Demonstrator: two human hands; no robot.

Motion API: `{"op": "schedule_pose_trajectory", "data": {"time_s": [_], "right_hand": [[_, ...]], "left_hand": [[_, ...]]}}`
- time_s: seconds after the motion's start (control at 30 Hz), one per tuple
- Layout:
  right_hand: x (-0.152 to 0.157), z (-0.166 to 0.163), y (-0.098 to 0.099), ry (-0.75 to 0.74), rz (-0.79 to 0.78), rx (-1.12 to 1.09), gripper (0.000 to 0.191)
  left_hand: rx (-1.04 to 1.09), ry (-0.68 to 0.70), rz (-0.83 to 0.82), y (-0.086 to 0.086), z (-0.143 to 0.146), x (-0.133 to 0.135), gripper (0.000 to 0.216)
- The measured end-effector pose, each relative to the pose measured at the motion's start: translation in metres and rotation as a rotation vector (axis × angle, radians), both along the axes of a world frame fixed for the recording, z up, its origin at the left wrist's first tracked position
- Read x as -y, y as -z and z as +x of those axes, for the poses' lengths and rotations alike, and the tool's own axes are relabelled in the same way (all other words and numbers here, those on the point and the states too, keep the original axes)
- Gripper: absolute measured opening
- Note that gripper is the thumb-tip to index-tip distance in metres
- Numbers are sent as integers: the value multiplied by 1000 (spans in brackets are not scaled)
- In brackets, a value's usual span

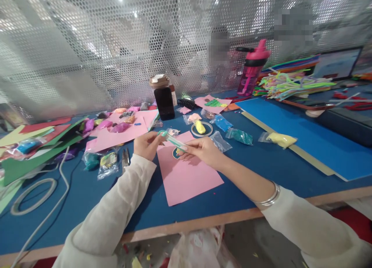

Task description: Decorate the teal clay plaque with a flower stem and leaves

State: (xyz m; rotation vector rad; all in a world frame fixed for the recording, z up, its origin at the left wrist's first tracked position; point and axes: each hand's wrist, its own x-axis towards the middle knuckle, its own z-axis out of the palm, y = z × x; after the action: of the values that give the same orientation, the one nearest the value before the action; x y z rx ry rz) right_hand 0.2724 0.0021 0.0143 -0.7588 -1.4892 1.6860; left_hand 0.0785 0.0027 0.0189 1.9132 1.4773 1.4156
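A slim teal-and-white utility knife (176,141) is held slantwise in the air over a pink sheet of paper (190,178). My right hand (202,149) grips its near end between thumb and fingers. At the far end, where a teal lump shows, my left hand (148,144) is closed in a pinch; its fingertips are partly hidden. Below the knife, a round dark-teal clay shape (175,153) with yellow on it lies on the sheet, partly covered by my right fingers. Just behind the paper, a yellow clay lump (200,126) rests inside a roll of tape (193,133).
Bags of teal (240,137) and pale yellow clay (280,140) lie to the right, near a large blue board (314,132). Scissors (125,159) and bagged clay are at left, with a white cable (62,178). A phone (164,104) leans against a cup (159,81); behind stands perforated metal.
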Motion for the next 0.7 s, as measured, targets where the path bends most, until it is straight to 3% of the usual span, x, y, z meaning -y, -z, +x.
{"op": "schedule_pose_trajectory", "data": {"time_s": [0.1,0.2,0.33,0.43,0.6,0.7], "right_hand": [[1,2,-2,-16,-2,-26,33],[3,1,-3,-75,32,-42,41],[7,-1,-4,-125,29,10,29],[8,-1,-5,-126,-40,40,28],[6,0,-3,-145,-61,41,28],[6,1,-2,-128,-2,37,28]], "left_hand": [[52,12,21,1,-2,-1,44],[19,172,-19,1,13,8,51],[-13,283,-47,-2,32,21,23],[-3,248,-48,-2,29,21,22],[93,32,12,2,8,6,32],[114,55,13,1,7,5,37]]}}
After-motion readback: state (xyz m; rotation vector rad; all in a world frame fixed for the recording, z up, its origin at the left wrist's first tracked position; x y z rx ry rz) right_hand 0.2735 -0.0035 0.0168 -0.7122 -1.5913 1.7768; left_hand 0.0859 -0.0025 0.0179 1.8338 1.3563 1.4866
